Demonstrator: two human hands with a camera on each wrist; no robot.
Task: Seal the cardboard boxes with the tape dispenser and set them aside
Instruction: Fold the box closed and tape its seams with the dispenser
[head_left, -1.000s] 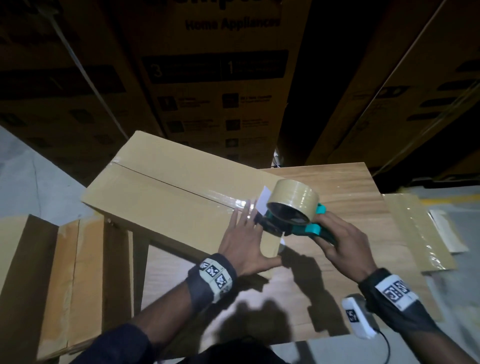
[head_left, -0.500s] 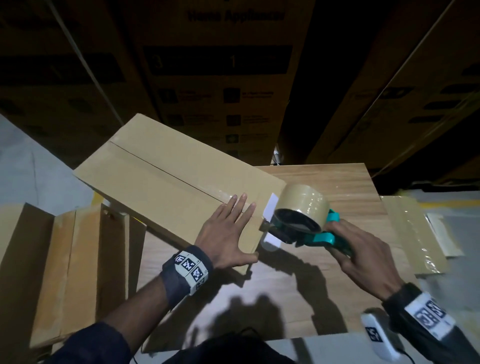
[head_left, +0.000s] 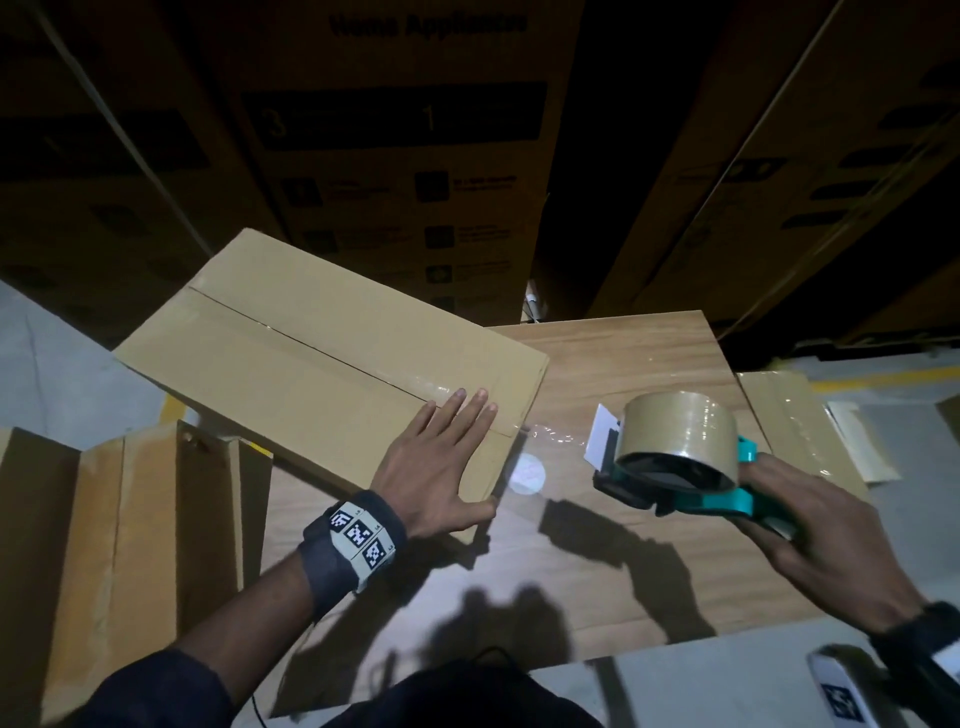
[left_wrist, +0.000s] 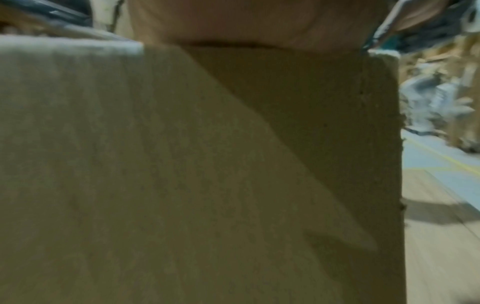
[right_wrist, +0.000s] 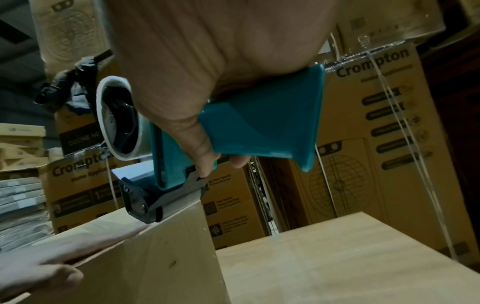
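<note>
- The left hand (head_left: 436, 467) lies flat, fingers straight, on the box (head_left: 311, 358): light, stiff cardboard, probably best held by its edges.
- The right hand (head_left: 810, 535) grips the handle of the tape dispenser (head_left: 675, 457).

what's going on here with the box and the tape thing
A person is taping a cardboard box shut on a wooden table. The left hand lies flat on the box's near end, beside the taped centre seam. The right hand grips the teal tape dispenser off to the right of the box, above the table. A clear strand of tape seems to run from the box edge to the dispenser.
</note>
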